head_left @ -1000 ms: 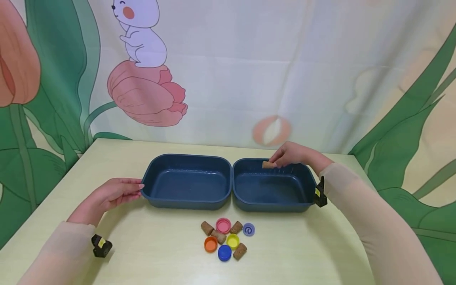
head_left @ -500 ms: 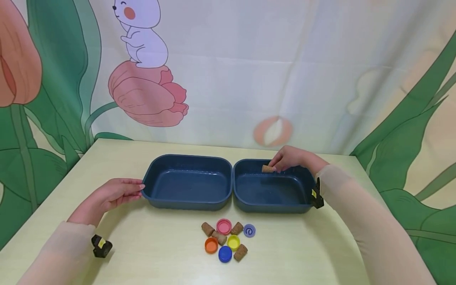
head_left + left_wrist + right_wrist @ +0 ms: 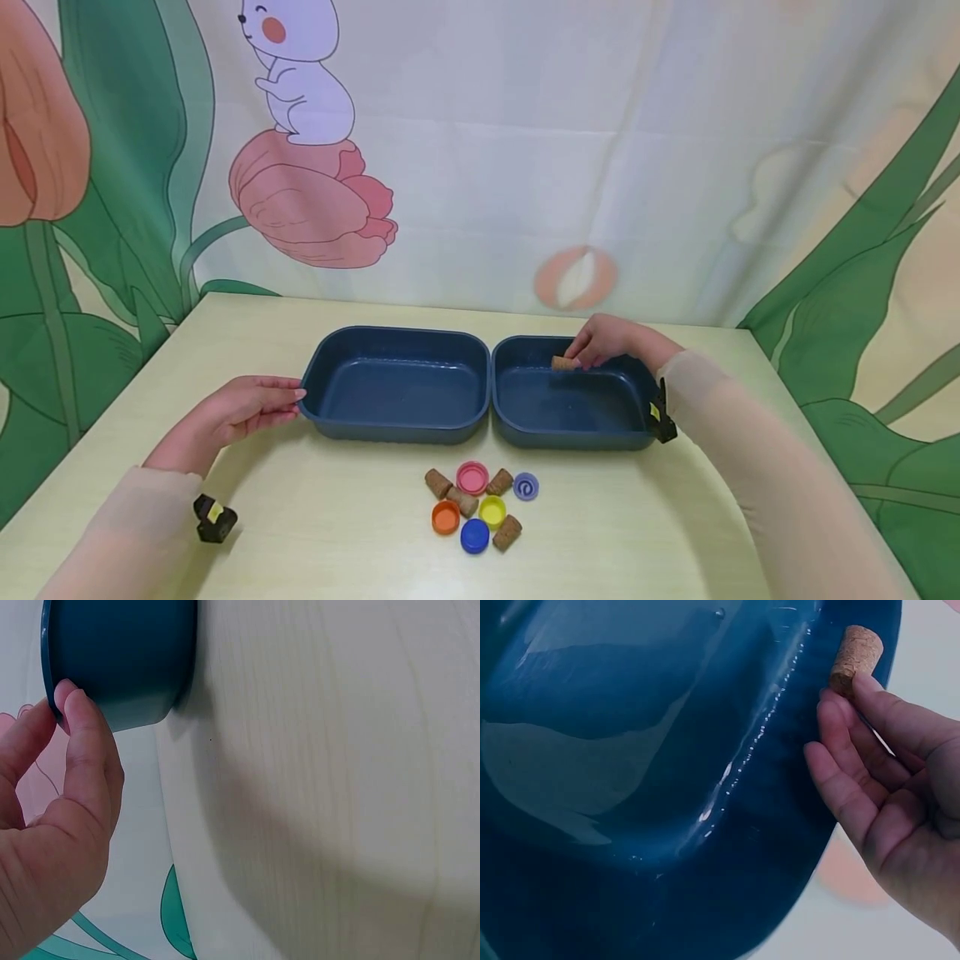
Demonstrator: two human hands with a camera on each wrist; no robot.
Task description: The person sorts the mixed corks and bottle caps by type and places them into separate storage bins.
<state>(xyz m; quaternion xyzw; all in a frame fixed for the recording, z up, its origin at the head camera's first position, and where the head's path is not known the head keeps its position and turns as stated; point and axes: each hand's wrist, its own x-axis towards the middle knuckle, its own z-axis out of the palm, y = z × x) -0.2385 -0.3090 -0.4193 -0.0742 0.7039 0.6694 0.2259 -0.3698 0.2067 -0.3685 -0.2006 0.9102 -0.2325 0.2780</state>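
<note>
A right hand pinches a cork stopper over the right-hand blue basin, while a left hand grips the left-hand blue basin.
The stopper sits right of centre in the head view, held sideways between thumb and fingertips near the basin's far wall; at upper right in the right wrist view, it shows against dark blue. At upper left in the left wrist view, the left thumb and fingers are closed on the basin's rim. At lower centre in the head view, four loose corks lie among a pink cap, a purple cap, an orange cap, a yellow cap and a dark-blue cap on the pale table.
</note>
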